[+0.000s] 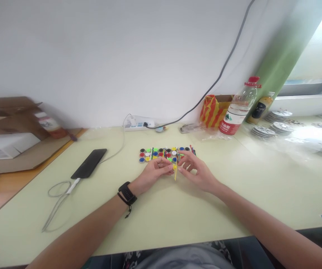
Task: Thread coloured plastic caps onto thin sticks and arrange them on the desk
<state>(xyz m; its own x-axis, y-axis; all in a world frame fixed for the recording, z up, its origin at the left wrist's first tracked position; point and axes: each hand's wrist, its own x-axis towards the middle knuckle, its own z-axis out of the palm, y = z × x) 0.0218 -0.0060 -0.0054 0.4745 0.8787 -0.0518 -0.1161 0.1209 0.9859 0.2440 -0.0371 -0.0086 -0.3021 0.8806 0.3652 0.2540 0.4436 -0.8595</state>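
Observation:
Just in front of a set of coloured round pieces (pixel 155 153) on the table, both hands meet around a small yellow part (pixel 175 173) with a thin upright strip. My left hand (pixel 155 172) pinches its round yellow end between thumb and fingers. On the other side, my right hand (pixel 196 171) has its fingers curved and apart, with thumb and fingertips close to the strip; contact cannot be made out. Rows of black, green, red, white, blue and yellow discs lie behind the hands, with thin coloured sticks among them, partly hidden by the fingers.
A black phone (pixel 89 163) with a white cable lies at the left. Cardboard boxes (pixel 15 108) stand beyond it. A power strip (pixel 140 124) is by the wall. At the back right are a large water bottle (pixel 238 108), a striped bag (pixel 213 112) and stacked discs (pixel 263 132).

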